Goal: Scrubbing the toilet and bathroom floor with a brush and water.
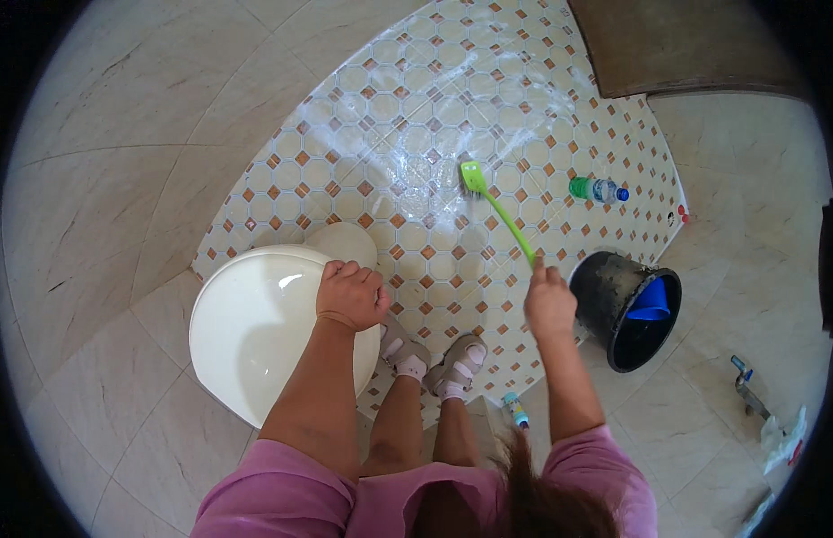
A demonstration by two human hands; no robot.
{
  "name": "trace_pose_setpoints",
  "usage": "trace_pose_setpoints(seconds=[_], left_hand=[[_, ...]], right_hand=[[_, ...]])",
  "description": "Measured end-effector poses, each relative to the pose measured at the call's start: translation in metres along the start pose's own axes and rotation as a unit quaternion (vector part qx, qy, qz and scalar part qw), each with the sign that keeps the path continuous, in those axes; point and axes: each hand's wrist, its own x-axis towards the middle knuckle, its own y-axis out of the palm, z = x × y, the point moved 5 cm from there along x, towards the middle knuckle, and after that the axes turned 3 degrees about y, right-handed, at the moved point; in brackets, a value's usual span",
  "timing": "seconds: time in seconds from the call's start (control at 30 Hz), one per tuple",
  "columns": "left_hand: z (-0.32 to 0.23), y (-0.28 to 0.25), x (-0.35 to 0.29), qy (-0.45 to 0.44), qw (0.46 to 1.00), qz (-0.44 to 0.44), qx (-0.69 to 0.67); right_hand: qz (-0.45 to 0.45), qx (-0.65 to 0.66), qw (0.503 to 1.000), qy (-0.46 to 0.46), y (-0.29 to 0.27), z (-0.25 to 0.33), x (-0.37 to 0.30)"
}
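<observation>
My right hand [550, 303] is closed round the end of a long green handle. It belongs to a scrub brush [472, 176], whose head rests on the wet, patterned floor tiles [515, 242]. White suds [425, 170] spread over the floor around and beyond the brush head. On the left, my left hand [352, 294] lies on the rim of a white washbasin [255, 332], its fingers curled over the edge. The basin's pedestal [343, 240] shows just past that hand.
A clear bottle [599, 190] with a green part and blue cap lies right of the brush. Nearer stands a black bucket [600, 300] with a blue scoop [650, 303] inside. A tap [748, 392] juts from the right wall; a brown door [694, 45] is at far right.
</observation>
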Motion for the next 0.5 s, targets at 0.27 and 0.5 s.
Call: trace_pose_setpoints(seconds=[0.27,0.5], left_hand=[[0.005,-0.003,-0.004,-0.013,1.0,-0.009,-0.006],[-0.007,0.002,0.009,0.006,1.0,-0.016,-0.018]], right_hand=[[0.049,-0.11,0.993,0.004,-0.014,0.029,0.037],[-0.105,-0.139,0.979,0.103,0.011,-0.006,0.188]])
